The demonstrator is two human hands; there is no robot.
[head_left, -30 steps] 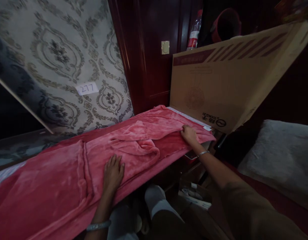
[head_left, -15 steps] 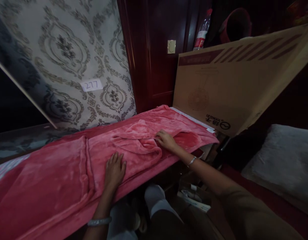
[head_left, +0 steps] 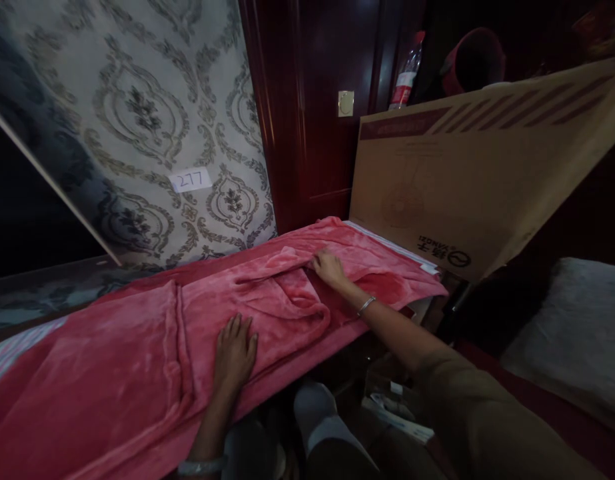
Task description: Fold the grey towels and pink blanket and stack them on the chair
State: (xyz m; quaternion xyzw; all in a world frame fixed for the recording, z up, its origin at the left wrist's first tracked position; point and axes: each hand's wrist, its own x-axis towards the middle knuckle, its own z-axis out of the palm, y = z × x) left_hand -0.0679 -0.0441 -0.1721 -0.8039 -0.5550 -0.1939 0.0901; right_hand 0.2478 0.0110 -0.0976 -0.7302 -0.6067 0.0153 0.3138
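One bracelet (head_left: 202, 467) circles the wrist of the left hand (head_left: 234, 357), which lies palm down with its fingers spread, grasping nothing, on the pink cloth (head_left: 122, 373). That cloth lies directly under both hands, its long axis slanting from the near left to the far right; its near edge hangs over a dark gap by the person's foot (head_left: 314, 403). Just left of the left hand runs a thick ridge (head_left: 173, 373) across the cloth. Farther out and to the right, the right hand (head_left: 330, 268) appears to pinch the edge of a loose fold (head_left: 292, 300); it is the nearer hand to that edge, and the fold's rounded end points right, toward the near edge. Bare room remains on the cloth right of the fold, up to a striped cloth (head_left: 387, 243). Beyond, a large carton (head_left: 437, 180) bounds the right end, while the patterned wall (head_left: 142, 87) closes off the far side.
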